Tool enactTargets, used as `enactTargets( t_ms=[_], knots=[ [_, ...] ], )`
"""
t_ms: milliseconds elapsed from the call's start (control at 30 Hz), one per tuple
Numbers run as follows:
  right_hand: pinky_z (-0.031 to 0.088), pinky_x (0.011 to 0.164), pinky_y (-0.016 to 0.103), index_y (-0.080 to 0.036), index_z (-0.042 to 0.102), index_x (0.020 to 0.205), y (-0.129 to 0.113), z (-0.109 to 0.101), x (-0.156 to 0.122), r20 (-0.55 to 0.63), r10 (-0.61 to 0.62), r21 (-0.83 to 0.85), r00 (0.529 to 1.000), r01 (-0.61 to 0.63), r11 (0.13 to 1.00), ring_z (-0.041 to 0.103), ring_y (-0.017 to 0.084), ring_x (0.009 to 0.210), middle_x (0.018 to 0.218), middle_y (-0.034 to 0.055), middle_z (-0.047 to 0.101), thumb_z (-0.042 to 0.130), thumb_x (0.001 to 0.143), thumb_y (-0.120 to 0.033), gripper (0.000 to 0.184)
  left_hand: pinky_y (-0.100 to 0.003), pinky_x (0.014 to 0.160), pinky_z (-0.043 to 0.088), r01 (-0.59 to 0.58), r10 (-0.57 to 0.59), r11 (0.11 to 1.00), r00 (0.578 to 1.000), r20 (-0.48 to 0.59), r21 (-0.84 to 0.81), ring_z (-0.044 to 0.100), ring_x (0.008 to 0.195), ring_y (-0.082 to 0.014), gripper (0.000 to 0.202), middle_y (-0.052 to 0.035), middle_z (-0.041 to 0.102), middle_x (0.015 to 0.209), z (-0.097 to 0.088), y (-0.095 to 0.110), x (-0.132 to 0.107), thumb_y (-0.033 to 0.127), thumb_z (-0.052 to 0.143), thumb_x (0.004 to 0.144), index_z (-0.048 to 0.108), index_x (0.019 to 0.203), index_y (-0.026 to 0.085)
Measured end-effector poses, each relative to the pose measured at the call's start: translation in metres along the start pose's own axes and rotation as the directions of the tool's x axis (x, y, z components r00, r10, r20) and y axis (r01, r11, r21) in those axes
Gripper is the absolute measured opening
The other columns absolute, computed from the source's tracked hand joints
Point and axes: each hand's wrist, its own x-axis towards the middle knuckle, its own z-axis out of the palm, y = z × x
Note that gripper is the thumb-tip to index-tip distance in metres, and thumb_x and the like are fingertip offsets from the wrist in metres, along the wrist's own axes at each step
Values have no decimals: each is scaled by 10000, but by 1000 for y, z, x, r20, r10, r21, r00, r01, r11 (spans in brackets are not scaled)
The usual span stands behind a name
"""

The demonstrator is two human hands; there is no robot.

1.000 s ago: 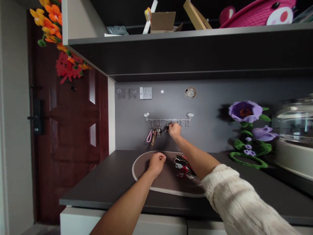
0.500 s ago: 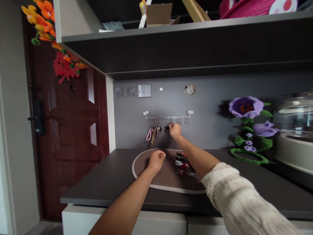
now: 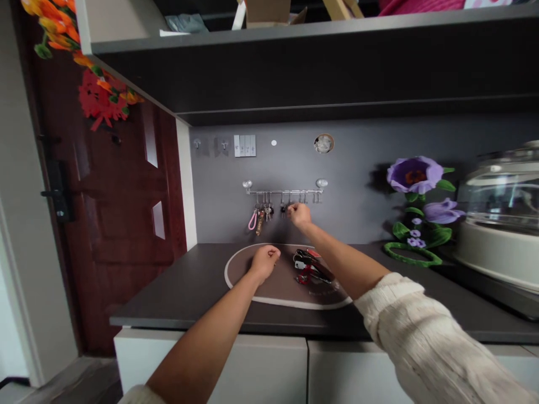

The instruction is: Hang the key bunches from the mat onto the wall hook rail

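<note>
My right hand (image 3: pixel 300 215) is raised at the clear hook rail (image 3: pixel 286 192) on the wall, its fingers pinched together. Just left of its fingertips hangs a small black key (image 3: pixel 283 210); whether they touch it, or hold something small, cannot be made out. Over the brown mat (image 3: pixel 240 275) my left hand (image 3: pixel 265 262) is closed, its fingers curled; any content is hidden. A pink loop strap (image 3: pixel 252 220), a brown key fob (image 3: pixel 260 223) and silver keys (image 3: pixel 268 213) hang at the rail's left. On the mat lies a pile of keys and key rings (image 3: pixel 309 266), beside my right forearm.
A dark shelf (image 3: pixel 295 73) overhangs the counter (image 3: pixel 168 297). To the right stand purple plush flowers (image 3: pixel 415 174) and a white appliance with a clear dome (image 3: pixel 497 241). At left is a red-brown door (image 3: pixel 126 235). Two clear hooks (image 3: pixel 224 145) and a white switch panel (image 3: pixel 245 146) are on the wall.
The view has shifted, so everything sits a little higher and further left. My right hand has drawn slightly right of the black key on the rail. My left hand stays closed over the mat.
</note>
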Motion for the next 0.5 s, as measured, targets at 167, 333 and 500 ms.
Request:
enactTargets(
  t_ms=[167,333,500],
  knots=[
    [445,712,245,-131,611,746,-20,-16,-17,52,-21,-2,998,21,1000,595,121,682,730,58,656,480,761,-197,148,-202,576,384,-28,28,1000,999,18,12,495,574,-87,118,-5,577,636,-2,-1,-1,201,503,719,596,731,131],
    [444,713,245,-131,587,766,-27,-34,-36,94,-66,67,993,60,996,587,103,666,748,54,657,465,791,-244,168,-211,622,401,-73,71,996,996,54,41,517,622,-98,112,-18,598,674,-4,3,-4,174,513,709,603,748,120],
    [439,708,250,-121,574,794,-18,-45,-55,112,-50,109,992,38,993,586,113,669,742,64,655,455,804,-264,186,-221,653,406,-190,169,961,979,116,200,522,658,-108,128,-35,615,741,-6,11,-11,159,512,723,615,789,120]
  ],
)
